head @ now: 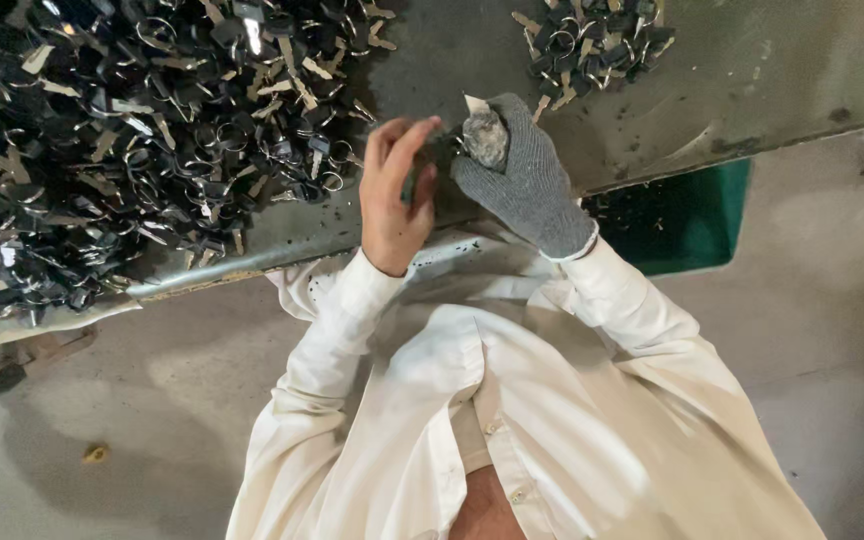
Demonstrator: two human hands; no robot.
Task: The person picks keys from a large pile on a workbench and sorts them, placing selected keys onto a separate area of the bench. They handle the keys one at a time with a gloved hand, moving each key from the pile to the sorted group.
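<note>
I look down on a grey metal table (752,70) that runs across the upper part of the view, its near edge just under my two hands. Below it I see my own white shirt (512,400) and, on both sides, the concrete floor (832,320).

Out to the left of my grip lies the big heap (122,140) of small dark metal pieces with rings and pale tabs; it covers most of the table on that side and comes close to my left hand. Beyond my right hand, up and a little to the right, sits a much smaller pile (597,40) of the same pieces, apart from the grip. A green bin (687,225) shows under the table edge, to the right of my right wrist.

My right hand (522,175) wears a grey knit glove and is closed around a worn, greyish lump at its fingertips, with a pale tab (476,104) sticking up just above it. My left hand (397,190) is bare, fingers bent and pinched on a small dark piece (440,150) that sits between the two hands, touching the gloved fingers. I cannot make out the shape of that piece; it is too dark and partly hidden. Both hands hover over the bare strip of table between the heap and the pile.
</note>
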